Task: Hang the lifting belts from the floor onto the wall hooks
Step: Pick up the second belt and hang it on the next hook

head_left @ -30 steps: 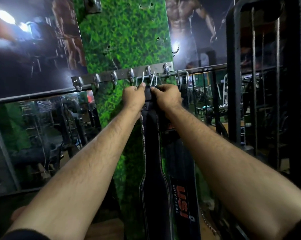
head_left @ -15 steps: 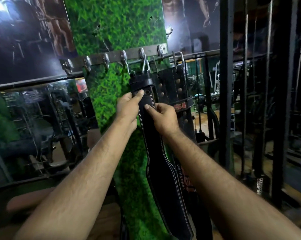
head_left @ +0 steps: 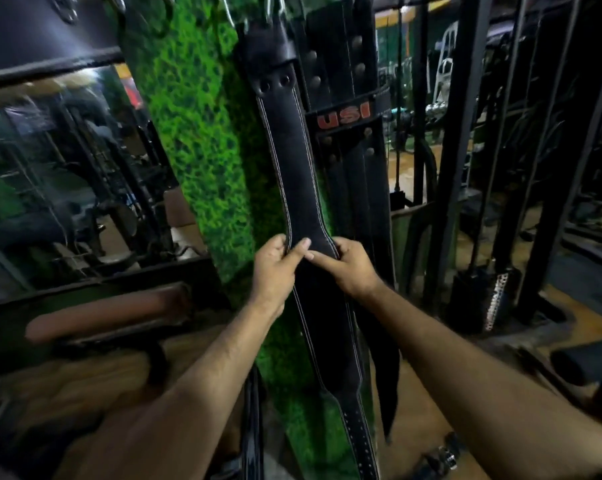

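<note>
A black leather lifting belt (head_left: 292, 161) with white stitching hangs down the green turf wall panel (head_left: 202, 140), its top near the hooks at the upper frame edge. My left hand (head_left: 275, 268) grips the belt's left edge at its wide middle, thumb across the front. My right hand (head_left: 348, 265) holds the right edge at the same height, fingers curled on it. A second black belt (head_left: 348, 112) with red "USI" lettering hangs just to the right, behind the first. The hooks themselves are mostly cut off at the top.
A wall mirror (head_left: 67, 168) lies to the left of the turf panel. A black steel rack (head_left: 465, 150) stands at the right. A brown padded bench (head_left: 102, 313) sits low on the left. A buckle (head_left: 445, 455) lies on the floor at the lower right.
Both hands have slid down the hanging belt from its top at the hooks to its wide middle. The view has tilted downward, so the hook rail has left the frame.
</note>
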